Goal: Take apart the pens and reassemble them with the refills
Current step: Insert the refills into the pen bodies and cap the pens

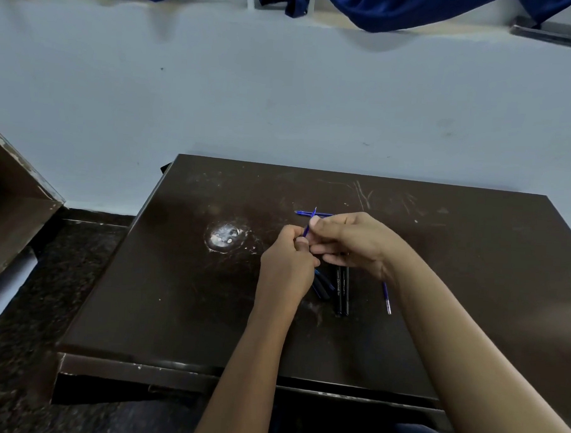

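Note:
Over the middle of the dark brown table (176, 293), my left hand (287, 265) and my right hand (348, 242) meet. Between them stands a thin blue refill (310, 222), tip pointing up and away; my right thumb and finger pinch it, and my left hand's curled fingers hold its lower end, where any pen barrel is hidden. Another blue refill (305, 213) lies flat just beyond the hands. Two black pen barrels (342, 294) lie side by side below my right hand. Dark caps or pen parts (322, 285) lie beside my left hand. A third refill (387, 299) lies beside my right forearm.
A scuffed white patch (226, 238) marks the table left of the hands. The pale wall (282, 101) rises right behind the table. A brown cabinet (13, 204) stands at far left over dark speckled floor (45, 287). Blue curtains (401, 8) hang at the top.

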`<state>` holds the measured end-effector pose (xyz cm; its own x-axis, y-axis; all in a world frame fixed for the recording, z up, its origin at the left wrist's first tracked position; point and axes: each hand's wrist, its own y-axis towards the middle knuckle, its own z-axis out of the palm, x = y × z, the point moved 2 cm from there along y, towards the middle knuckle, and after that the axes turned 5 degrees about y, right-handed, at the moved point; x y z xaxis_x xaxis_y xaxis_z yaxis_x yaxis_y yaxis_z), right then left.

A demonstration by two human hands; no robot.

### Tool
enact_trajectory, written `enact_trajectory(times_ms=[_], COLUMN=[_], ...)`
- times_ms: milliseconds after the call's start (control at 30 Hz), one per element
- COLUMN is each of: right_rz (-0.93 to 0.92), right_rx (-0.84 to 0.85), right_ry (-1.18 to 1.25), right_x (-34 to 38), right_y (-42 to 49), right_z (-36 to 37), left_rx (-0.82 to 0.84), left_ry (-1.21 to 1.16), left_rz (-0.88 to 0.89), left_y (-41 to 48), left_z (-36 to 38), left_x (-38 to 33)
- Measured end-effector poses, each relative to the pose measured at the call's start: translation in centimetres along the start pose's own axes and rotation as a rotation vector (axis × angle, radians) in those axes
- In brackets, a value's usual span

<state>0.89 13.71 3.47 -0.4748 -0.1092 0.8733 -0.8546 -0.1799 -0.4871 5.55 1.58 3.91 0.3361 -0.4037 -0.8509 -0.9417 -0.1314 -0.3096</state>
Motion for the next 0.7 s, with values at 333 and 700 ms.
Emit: enact_trajectory(times_ms=[333, 700], right_rz=[-0.001, -0.186], right_rx=[-0.115, -0.272], right_ry=[0.589, -0.749], right_x=[0.9, 3.8], right_y=[1.5, 10.6], right_z=[0.2, -2.3], left_rx=[0.066, 0.060], left_ry=[-0.005, -0.022], left_rz=[-0.029, -0.005], left_y=[-0.3, -0.2], left_z=[0.6, 0.8], left_x=[-0.4, -0.6])
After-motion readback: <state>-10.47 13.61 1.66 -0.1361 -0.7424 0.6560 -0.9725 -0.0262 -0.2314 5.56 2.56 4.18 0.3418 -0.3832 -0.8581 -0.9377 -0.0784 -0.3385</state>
